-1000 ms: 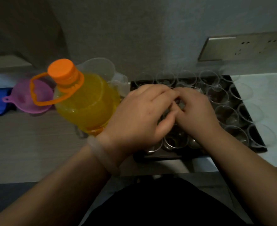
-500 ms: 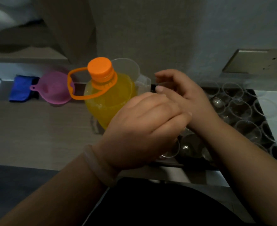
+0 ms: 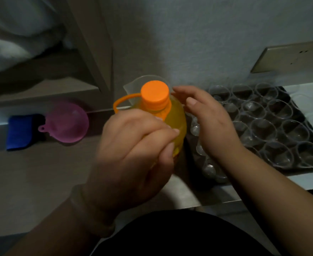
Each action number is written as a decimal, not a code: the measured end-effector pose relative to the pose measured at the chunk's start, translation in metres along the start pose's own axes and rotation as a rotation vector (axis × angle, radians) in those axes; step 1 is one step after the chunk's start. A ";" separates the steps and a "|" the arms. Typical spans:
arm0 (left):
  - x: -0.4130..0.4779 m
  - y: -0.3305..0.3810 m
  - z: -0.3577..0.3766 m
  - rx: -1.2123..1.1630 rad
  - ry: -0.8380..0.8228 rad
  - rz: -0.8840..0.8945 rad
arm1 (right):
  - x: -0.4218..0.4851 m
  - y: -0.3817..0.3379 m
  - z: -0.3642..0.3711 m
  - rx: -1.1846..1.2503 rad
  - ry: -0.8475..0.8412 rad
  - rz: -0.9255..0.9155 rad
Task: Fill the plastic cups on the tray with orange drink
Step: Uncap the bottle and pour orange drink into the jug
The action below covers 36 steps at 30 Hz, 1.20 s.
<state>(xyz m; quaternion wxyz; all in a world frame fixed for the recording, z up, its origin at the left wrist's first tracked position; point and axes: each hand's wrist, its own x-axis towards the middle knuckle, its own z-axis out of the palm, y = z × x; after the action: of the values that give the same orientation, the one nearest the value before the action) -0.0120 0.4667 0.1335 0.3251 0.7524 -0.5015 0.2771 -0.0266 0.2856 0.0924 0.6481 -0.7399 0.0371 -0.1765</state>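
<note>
A bottle of orange drink (image 3: 177, 119) stands upright on the counter, its orange cap (image 3: 154, 95) screwed on and an orange loop handle at the neck. To its right lies a dark tray (image 3: 286, 94) packed with several clear plastic cups (image 3: 262, 126), all of them without drink. My left hand (image 3: 133, 150) hovers over the bottle's near side with fingers loosely curled; contact is not visible. My right hand (image 3: 209, 122) sits beside the bottle's right shoulder, fingers relaxed and pointing toward the cap, holding nothing.
A pink funnel (image 3: 67, 122) and a blue cloth (image 3: 20, 132) lie at the back left of the counter. A clear jug (image 3: 133, 85) stands right behind the bottle against the wall. A wall socket plate (image 3: 290, 56) is above the tray.
Both hands have left the cups on the tray and moved left to the bottle. The view has swung left, so the bottle now sits in the middle.
</note>
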 end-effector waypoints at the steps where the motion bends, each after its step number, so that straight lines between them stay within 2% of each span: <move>1: -0.004 -0.005 0.001 0.003 0.012 -0.044 | -0.001 0.000 0.003 0.010 0.037 -0.007; 6: -0.015 -0.025 0.012 -0.056 0.079 -0.150 | -0.001 -0.007 0.013 -0.078 0.135 -0.025; 11: -0.022 -0.040 0.012 -0.233 0.135 -0.360 | -0.004 -0.026 0.021 -0.088 0.241 -0.073; 14: -0.022 -0.046 0.014 -0.235 0.076 -0.382 | -0.004 -0.042 0.026 -0.136 0.232 -0.110; 18: -0.028 -0.047 0.024 -0.162 -0.098 -0.354 | -0.003 -0.058 0.034 -0.239 0.146 -0.113; 22: -0.038 -0.047 0.036 -0.233 -0.194 -0.396 | -0.001 -0.058 0.040 -0.459 0.144 -0.188; 27: -0.041 -0.047 0.046 -0.408 -0.176 -0.497 | 0.004 -0.063 0.032 -0.702 0.138 -0.233; 31: -0.043 -0.042 0.048 -0.375 -0.165 -0.522 | 0.010 -0.076 0.031 -1.049 0.109 -0.273; 36: -0.044 -0.043 0.047 -0.326 -0.162 -0.529 | 0.016 -0.083 0.036 -1.210 0.014 -0.301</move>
<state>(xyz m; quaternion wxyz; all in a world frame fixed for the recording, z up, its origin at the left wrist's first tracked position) 0.0177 0.4680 0.0613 0.4614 0.8142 -0.3504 0.0382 -0.0147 0.3282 0.1733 0.0818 -0.9720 0.0300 -0.2184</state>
